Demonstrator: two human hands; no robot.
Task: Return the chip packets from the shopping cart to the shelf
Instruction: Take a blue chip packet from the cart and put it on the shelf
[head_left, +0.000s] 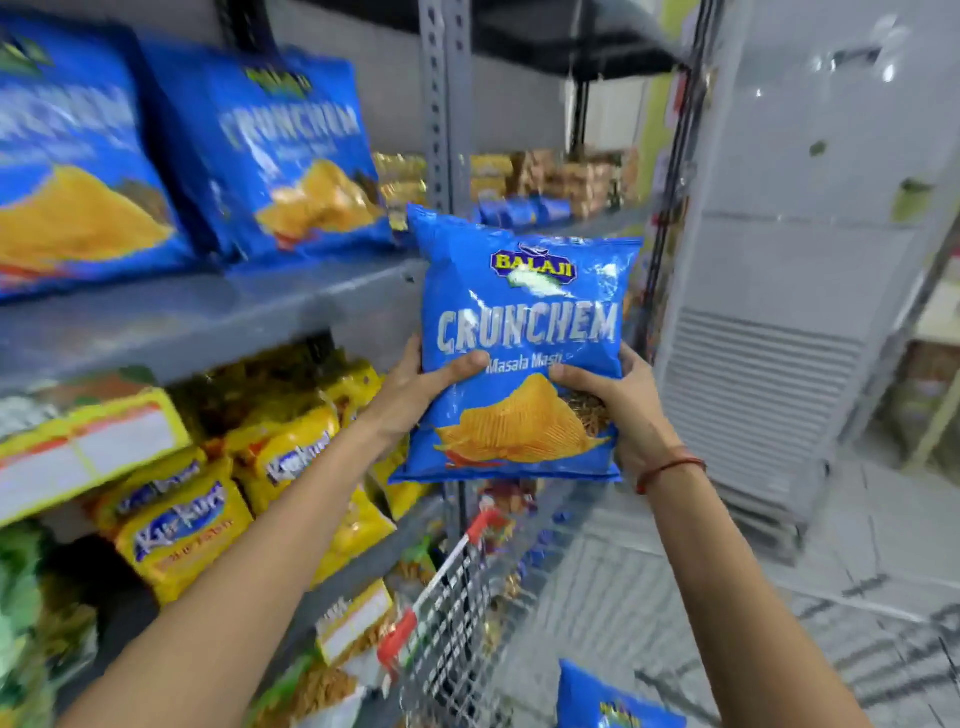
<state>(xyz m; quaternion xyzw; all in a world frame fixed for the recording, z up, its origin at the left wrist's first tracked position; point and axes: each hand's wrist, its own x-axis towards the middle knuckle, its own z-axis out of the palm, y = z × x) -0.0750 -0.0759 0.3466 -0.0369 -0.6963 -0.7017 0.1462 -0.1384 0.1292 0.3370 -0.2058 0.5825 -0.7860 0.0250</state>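
I hold a blue Crunchem chip packet (522, 332) upright in both hands, level with the front edge of the grey shelf (208, 317). My left hand (415, 384) grips its lower left side, my right hand (618, 405) its lower right side, thumbs on the front. Two more blue packets of the same kind lean on the shelf at upper left, one (280, 166) close to the held packet, one (67, 176) further left. Another blue packet (613, 701) lies in the wire shopping cart (457, 613) below my arms.
Yellow snack packets (182, 530) fill the shelf below. A grey perforated upright post (441, 104) stands just behind the held packet. A tall grey air-conditioner cabinet (789, 291) stands at right on the tiled floor. Further packets sit on shelves behind.
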